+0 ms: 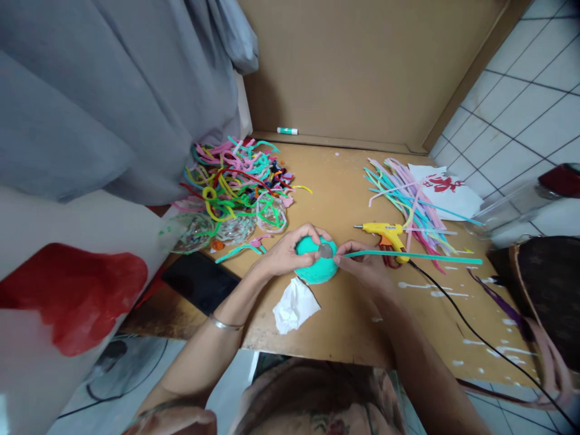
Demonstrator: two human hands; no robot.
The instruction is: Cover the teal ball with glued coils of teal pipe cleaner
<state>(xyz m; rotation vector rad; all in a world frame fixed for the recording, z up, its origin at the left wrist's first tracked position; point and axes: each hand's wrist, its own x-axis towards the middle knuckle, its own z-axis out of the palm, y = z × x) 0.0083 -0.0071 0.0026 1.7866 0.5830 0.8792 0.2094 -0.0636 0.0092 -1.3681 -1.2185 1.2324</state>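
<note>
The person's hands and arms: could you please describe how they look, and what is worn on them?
The left hand and right hand are without gloves. No sleeve covers either forearm. The left forearm wears a narrow, silver-coloured bracelet near the wrist; the right forearm shows none.

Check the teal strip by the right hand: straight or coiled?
Nearly straight: from the right hand, the teal strip shows no loops.

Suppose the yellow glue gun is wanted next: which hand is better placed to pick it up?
Probably the right hand: it is nearer the yellow glue gun, though it holds the teal strip. The left hand grips the teal round piece, farther away.
</note>
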